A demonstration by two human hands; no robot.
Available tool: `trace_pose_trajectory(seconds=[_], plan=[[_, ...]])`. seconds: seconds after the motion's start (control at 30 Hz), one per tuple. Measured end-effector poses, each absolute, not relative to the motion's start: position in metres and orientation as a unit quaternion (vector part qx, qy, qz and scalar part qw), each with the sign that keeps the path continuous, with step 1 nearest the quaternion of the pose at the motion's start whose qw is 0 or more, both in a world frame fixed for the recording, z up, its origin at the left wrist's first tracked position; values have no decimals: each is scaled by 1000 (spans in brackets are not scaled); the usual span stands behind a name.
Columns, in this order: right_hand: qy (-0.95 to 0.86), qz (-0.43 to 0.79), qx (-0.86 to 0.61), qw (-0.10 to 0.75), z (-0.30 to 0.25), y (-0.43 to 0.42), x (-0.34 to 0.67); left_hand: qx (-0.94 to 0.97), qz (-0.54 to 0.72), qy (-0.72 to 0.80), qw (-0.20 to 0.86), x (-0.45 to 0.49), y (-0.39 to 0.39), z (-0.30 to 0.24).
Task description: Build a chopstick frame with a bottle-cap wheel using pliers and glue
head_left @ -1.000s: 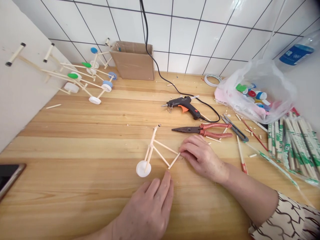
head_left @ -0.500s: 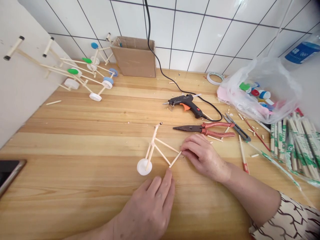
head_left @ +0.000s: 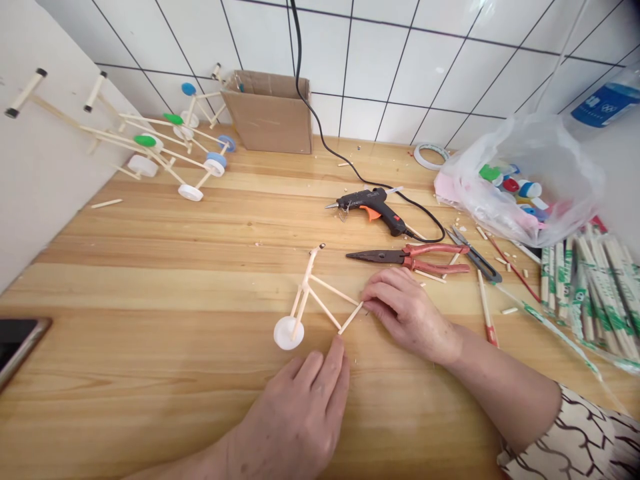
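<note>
On the wooden bench (head_left: 150, 267), right hand (head_left: 407, 313) pinching the stick frame (head_left: 333, 292) — left hand (head_left: 295, 423) open, both unmoved

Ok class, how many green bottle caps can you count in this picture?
3: one green cap and another on the stick models at the left, and a third in the plastic bag, where more may be hidden.

1 head-worn camera looks forward and down over the wooden workbench (head_left: 150, 373), close above the left hand (head_left: 293, 423) and right hand (head_left: 410, 317). The tiled wall (head_left: 380, 73) lies at the far end of this 1 view.
</note>
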State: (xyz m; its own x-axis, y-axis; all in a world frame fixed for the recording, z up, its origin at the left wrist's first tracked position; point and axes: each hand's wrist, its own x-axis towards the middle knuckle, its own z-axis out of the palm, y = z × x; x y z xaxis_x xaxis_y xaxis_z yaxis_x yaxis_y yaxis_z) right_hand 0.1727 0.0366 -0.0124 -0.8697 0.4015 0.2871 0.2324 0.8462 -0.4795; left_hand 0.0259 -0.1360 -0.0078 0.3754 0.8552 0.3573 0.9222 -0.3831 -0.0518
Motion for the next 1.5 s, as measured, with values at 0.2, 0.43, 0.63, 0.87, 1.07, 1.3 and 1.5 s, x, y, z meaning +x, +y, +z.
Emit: trace_pose_trajectory(seconds=[0.2, 0.43, 0.63, 0.87, 1.07, 1.3, 1.5], plan=[[-941, 221, -162, 199, -13, 37, 173, -824, -126, -540, 120, 25, -139, -8], [-942, 219, -161, 199, -13, 37, 172, -822, -138, -538, 124, 25, -138, -10], [-941, 220, -166, 194, -12, 37, 172, -822, -137, -540, 121, 25, -138, -10], [-942, 219, -168, 193, -11, 36, 172, -823, -119, -542, 123, 25, -139, -11], [-942, 217, -168, 194, -12, 36, 173, -821, -122, -543, 125, 26, -137, -10], [-941, 218, -170, 193, -13, 37, 172, -822, -127, -541, 129, 26, -139, -14], [-941, 218, -170, 197, -13, 36, 172, -820, -134, -541, 126, 25, -139, -14]])
